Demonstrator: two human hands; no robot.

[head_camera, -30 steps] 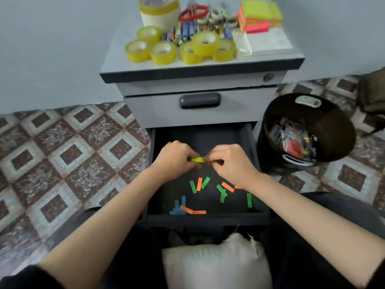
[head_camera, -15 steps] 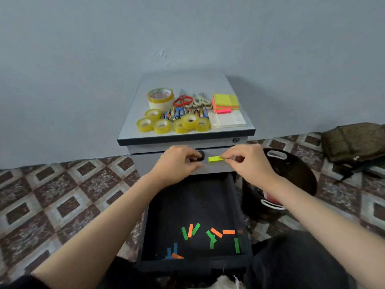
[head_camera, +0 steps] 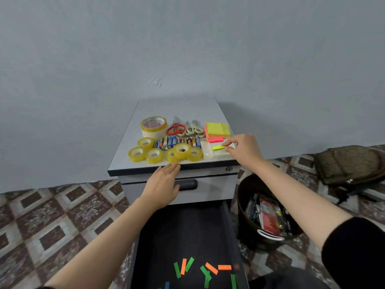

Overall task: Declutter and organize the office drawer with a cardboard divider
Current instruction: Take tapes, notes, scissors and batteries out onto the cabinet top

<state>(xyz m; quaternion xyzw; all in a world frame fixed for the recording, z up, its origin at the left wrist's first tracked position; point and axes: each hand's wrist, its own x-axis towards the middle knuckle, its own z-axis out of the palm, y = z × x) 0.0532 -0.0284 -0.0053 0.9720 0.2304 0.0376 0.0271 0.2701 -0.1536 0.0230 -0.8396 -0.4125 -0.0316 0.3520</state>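
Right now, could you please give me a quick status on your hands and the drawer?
Right hand pinching yellow-green strip over cabinet top. Left hand open, empty. Drawer open, coloured strips inside.

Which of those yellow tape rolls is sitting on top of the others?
The small roll at the front middle of the cabinet top: it rests on two neighbouring rolls, while the other small ones lie flat on the surface.

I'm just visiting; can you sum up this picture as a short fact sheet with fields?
Right hand: pinches a yellow-green strip over the cabinet top
Left hand: open, fingers at the cabinet top's front edge
Open drawer: loose coloured strips inside
Cabinet top: tape rolls, batteries, scissors, sticky notes
Bin: beside the drawer, holds discarded items
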